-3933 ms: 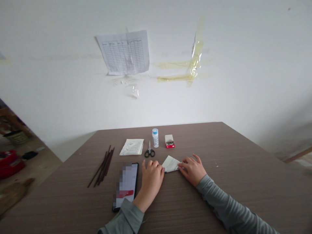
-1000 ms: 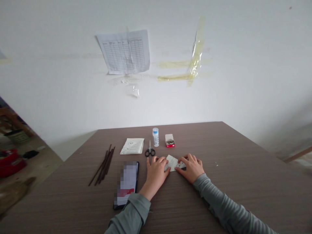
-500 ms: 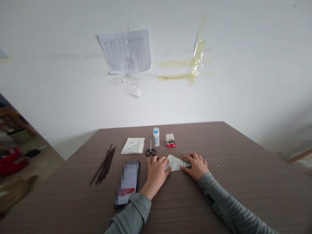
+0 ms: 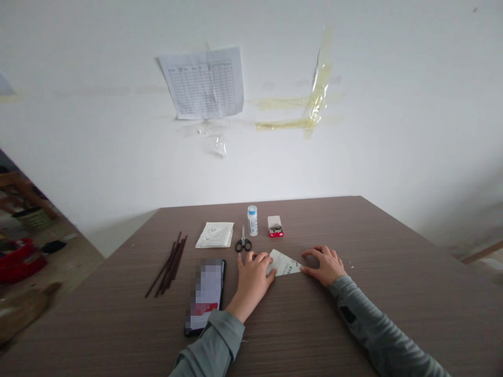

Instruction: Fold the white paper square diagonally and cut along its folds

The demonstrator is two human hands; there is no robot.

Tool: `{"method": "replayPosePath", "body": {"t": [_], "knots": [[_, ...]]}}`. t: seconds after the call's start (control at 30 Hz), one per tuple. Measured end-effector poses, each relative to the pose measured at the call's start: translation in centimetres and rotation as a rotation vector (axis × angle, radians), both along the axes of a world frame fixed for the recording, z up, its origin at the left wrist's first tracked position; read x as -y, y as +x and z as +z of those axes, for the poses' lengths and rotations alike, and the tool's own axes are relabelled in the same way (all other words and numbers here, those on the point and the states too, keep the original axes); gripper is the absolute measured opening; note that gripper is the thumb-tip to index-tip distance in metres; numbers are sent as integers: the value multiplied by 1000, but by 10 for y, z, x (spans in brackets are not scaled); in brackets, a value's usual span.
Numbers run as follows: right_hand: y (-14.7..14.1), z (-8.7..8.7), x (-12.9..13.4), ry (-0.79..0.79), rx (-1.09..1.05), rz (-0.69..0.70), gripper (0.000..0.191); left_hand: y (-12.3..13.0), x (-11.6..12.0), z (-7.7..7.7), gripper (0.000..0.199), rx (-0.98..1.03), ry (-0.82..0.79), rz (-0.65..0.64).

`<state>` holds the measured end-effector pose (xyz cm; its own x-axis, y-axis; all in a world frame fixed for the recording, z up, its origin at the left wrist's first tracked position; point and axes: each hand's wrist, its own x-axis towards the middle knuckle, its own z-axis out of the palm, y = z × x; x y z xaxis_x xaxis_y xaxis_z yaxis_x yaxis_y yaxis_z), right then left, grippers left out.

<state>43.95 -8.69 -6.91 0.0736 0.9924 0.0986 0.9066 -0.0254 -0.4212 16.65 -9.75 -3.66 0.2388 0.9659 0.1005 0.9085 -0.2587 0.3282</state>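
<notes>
With twelve o'clock set toward the wall (image 4: 353, 162), the folded paper (image 4: 286, 264) is seen flat on the tabletop (image 4: 286, 324), tapering to a point at its three o'clock end. Over the last half second the right hand (image 4: 324, 265) has been drawn outward toward three o'clock, and more of the printed face has been uncovered. Its thumb is now placed at the very tip, while the index finger is held apart, so the hand is loosely opened and no firm pinch is made. The paper's nine o'clock end is held by the bent fingers and thumb of the left hand (image 4: 253, 277), which has hardly been shifted. From this, a smoothing stroke along the lower edge is judged to have been carried nearly to its end; how sharply the crease has been pressed cannot be told. The scissors (image 4: 243, 245), at ten o'clock, and the red box (image 4: 275, 228), near twelve, have been left untouched.
</notes>
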Motion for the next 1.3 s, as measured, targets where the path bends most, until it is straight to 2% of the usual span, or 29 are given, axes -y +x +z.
{"method": "replayPosePath", "body": {"t": [0.13,0.43,0.73,0.93,1.13,1.3], "knots": [[12,-5,-4,20,-21,16,45,0,0,0,34,10,1,2],[30,0,-20,-116,-56,67,52,0,2,-1,34,-6,2,2],[10,9,-5,-81,-63,141,65,2,2,-1,33,-5,35,-3],[-8,10,-12,-45,-69,208,52,4,4,4,34,0,33,-8],[-23,-2,-15,70,-46,261,18,7,4,4,33,1,20,-1],[-35,-8,-16,64,1,227,23,7,4,4,27,12,11,14]]}}
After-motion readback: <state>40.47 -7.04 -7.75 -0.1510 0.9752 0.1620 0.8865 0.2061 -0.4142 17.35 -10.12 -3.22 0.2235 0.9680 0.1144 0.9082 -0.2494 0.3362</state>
